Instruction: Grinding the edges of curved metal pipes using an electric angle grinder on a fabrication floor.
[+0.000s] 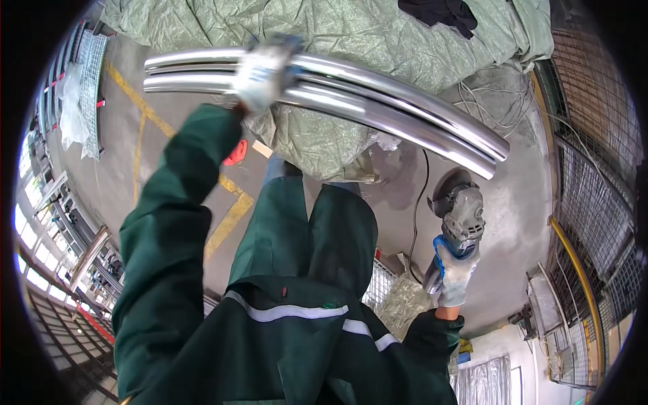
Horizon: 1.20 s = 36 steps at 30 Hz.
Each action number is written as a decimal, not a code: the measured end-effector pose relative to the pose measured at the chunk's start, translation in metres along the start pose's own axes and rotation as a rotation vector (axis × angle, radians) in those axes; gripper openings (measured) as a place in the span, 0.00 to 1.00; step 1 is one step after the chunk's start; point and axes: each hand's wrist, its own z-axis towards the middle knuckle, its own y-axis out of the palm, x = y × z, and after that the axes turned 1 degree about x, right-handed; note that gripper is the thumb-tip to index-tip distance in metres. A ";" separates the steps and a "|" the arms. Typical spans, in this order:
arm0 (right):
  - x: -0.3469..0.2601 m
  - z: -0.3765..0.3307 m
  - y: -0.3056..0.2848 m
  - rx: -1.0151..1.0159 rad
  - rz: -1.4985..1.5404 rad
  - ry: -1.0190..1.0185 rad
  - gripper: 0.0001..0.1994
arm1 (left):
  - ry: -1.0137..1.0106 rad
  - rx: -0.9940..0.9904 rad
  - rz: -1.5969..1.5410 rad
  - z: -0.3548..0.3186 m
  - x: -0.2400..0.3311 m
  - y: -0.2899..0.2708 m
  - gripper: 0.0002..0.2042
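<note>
The right hand point(453, 273), in a white glove, is wrapped tight around the handle of a grey angle grinder point(462, 209), held low over the concrete floor point(513, 223). Farther up, the gloved left hand point(264, 73) is closed around two polished curved steel tubes point(398, 111), raised before the green tarpaulin point(351, 34).

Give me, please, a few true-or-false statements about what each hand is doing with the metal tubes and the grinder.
1. The left hand grips two shiny curved metal tubes. True.
2. The right hand is bare. False: it wears a white glove with blue trim.
3. The right hand holds an angle grinder. True.
4. The grinder's disc is pressed against the tubes. False: it hangs below their right end, apart from them.
5. The tubes lie flat on the concrete floor. False: they are held up in the air over a green tarpaulin.
</note>
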 end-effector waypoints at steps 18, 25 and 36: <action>-0.058 -0.011 0.047 -0.006 -0.135 -0.233 0.35 | -0.036 0.188 0.204 -0.075 -0.117 -0.011 0.30; -0.124 -0.025 0.102 0.013 -0.294 -0.224 0.36 | -0.257 0.261 0.408 -0.130 -0.275 -0.024 0.28; -0.162 0.006 0.140 0.008 -0.460 -0.356 0.37 | -0.636 0.510 -0.715 -0.130 -0.257 -0.018 0.20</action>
